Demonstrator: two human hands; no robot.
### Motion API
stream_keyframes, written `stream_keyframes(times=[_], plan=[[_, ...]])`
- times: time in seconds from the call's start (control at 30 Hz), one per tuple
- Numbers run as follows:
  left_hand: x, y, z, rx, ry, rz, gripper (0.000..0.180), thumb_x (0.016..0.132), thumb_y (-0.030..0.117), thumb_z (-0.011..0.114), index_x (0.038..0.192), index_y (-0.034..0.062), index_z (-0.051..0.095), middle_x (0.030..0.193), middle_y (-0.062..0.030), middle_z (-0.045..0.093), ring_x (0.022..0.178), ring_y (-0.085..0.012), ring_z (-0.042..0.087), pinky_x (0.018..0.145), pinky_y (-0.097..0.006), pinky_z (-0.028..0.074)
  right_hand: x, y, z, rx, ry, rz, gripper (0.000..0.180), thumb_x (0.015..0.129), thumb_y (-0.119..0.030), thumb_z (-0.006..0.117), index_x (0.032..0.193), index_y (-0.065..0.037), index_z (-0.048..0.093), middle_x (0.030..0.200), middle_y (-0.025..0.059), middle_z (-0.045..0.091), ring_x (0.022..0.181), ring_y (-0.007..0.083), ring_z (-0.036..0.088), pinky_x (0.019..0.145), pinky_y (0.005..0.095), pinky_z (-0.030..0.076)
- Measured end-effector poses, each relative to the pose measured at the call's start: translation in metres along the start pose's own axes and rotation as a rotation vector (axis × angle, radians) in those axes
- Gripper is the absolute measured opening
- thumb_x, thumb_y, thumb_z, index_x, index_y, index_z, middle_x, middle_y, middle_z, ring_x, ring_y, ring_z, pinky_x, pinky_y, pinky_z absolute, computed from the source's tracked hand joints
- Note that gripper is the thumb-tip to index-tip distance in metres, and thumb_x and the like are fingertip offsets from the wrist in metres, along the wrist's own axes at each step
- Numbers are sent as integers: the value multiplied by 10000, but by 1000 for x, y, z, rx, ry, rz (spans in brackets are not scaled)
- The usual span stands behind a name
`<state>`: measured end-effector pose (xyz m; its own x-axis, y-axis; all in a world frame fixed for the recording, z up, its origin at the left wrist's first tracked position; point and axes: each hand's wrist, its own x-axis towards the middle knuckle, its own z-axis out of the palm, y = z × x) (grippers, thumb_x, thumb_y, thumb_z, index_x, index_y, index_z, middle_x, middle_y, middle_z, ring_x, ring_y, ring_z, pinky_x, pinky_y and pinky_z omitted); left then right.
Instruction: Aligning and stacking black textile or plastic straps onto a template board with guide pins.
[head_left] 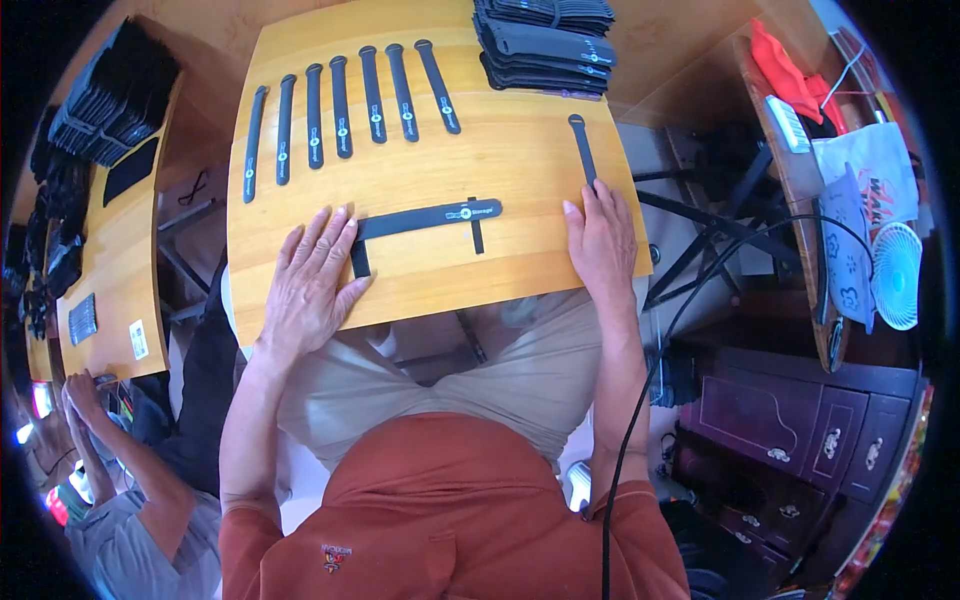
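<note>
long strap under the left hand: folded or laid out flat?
Laid out flat. The long black strap lies stretched across the wooden board, the left hand pressing its left end; a narrow band crosses it near the right end.

Single view: head-worn fisheye, looking steeply down from above the person's own chest and lap onto a wooden board (pixel 520 150). Picture upright, not mirrored. Close range: left hand (pixel 310 285) and right hand (pixel 600 240) sit mid-frame, forearms entering from the lower edge. Board stretches away beyond the hands toward the top edge. Wide field: straight edges bow near the rim, dark corners. Left of the left hand a second table (pixel 110 290) shows; right of the right hand, a cabinet (pixel 800 420). No second view to overlap.
</note>
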<state>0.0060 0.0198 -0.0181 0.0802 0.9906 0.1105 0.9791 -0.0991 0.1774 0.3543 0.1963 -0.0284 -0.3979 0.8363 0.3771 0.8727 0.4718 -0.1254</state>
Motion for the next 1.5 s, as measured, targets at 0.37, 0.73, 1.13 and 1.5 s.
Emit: stream_keyframes(times=[0.37,0.73,1.13,1.5], plan=[[-1,2,1,-7,40,-15,665,1002,437,604,1503,14,487,1615,-139,424,1540,-305,315,1266,-452,219,-85,-23,-44,-56,-60,-36,430,943,-271,702,1225,48,642,1348,199,590,1261,398,535,1081,510,432],[-31,92,5,-1034,144,-309,398,943,99,746,1309,-20,642,1330,-182,661,1156,-237,664,949,-361,557,-118,-33,-48,226,425,112,250,821,91,688,1052,-1,711,981,185,724,865,367,716,774,428,595],[-23,109,-15,-1711,-90,-506,331,1067,229,602,1247,-38,677,1121,-138,722,854,-155,703,770,-274,603,-116,-90,-58,560,52,-336,336,760,9,752,1074,-99,702,1112,146,672,844,296,706,665,377,589],[-32,65,-13,-1388,148,-427,176,996,85,694,1133,-11,750,903,-71,654,694,-110,643,657,-245,535,-72,-77,-52,1031,-345,-54,179,900,-28,724,1079,-26,738,966,174,737,861,307,728,751,356,566]])
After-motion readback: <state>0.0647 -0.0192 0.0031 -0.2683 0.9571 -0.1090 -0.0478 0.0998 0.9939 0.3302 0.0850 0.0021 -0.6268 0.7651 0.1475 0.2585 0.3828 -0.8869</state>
